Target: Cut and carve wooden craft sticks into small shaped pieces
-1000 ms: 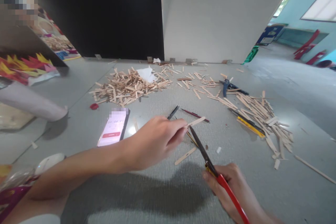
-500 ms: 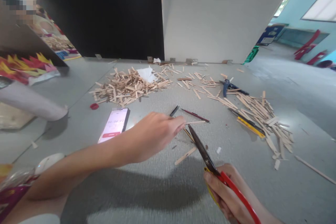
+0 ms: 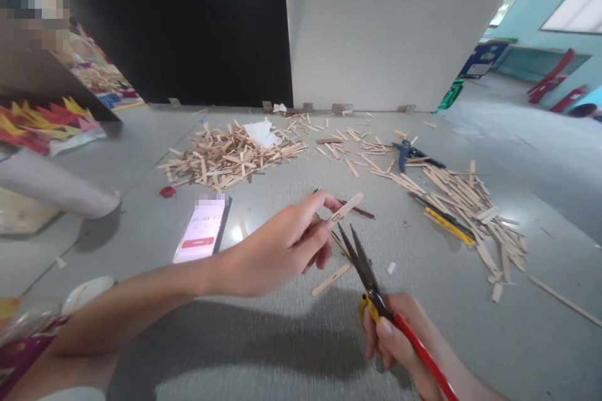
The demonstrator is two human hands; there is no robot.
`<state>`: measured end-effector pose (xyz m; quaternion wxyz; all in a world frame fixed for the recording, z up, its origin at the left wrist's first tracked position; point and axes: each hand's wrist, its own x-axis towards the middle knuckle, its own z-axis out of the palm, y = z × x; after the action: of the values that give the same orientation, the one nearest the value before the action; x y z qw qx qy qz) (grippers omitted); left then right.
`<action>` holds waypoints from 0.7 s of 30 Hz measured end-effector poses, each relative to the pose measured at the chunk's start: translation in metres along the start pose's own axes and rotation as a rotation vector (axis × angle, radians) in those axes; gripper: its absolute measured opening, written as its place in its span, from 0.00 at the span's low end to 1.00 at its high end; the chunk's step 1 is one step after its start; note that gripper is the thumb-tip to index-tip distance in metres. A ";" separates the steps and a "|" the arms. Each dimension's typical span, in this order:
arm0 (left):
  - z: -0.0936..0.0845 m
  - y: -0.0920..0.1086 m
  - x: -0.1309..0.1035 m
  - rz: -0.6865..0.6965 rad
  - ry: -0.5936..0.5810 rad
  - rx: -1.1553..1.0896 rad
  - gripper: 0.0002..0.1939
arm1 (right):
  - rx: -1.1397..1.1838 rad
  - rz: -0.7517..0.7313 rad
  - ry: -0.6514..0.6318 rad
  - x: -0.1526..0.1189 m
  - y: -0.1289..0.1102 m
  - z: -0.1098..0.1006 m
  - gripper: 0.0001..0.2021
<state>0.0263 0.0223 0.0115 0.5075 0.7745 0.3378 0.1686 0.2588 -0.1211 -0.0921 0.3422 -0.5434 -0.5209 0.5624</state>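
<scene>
Pinched in the fingers of my left hand (image 3: 286,241) is a wooden stick (image 3: 350,205) with a small dark mark, its rounded end pointing up and right. My right hand (image 3: 399,332) is closed around the red and yellow handles of scissors (image 3: 364,263). Their blades stand slightly apart, just below and right of the stick. Beneath them on the grey surface lie a loose stick (image 3: 331,279), a dark red pen-like tool (image 3: 360,210) and a thin yellow and black item (image 3: 341,243), partly hidden.
A phone (image 3: 201,229) with a timer lies left of my left hand. Stick piles lie behind (image 3: 230,153) and at the right (image 3: 470,200), beside a yellow cutter (image 3: 449,227) and dark blue pliers (image 3: 404,155). Upright panels (image 3: 399,31) stand behind; a rolled tube (image 3: 56,182) lies left.
The stick has turned so its flat face shows and its tip points higher. My left fingers have spread somewhat around it. The scissor blades have opened.
</scene>
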 end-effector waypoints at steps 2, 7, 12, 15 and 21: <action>0.003 -0.001 0.000 0.004 0.044 0.015 0.08 | -0.011 0.010 0.018 0.000 -0.006 0.003 0.32; 0.005 -0.003 0.002 -0.006 0.035 -0.034 0.09 | -0.049 -0.004 -0.044 0.005 -0.019 0.005 0.35; 0.002 -0.004 0.006 0.000 0.060 -0.059 0.13 | -0.059 -0.011 -0.059 0.008 -0.021 0.005 0.34; 0.000 -0.003 0.007 -0.017 0.018 -0.091 0.14 | -0.086 -0.014 -0.057 0.008 -0.020 0.005 0.34; -0.003 0.002 0.006 -0.007 -0.022 -0.134 0.10 | -0.106 -0.005 -0.036 0.007 -0.018 0.004 0.34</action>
<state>0.0296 0.0274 0.0140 0.5626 0.7394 0.3229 0.1804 0.2499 -0.1113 -0.0776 0.3052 -0.5492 -0.5574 0.5428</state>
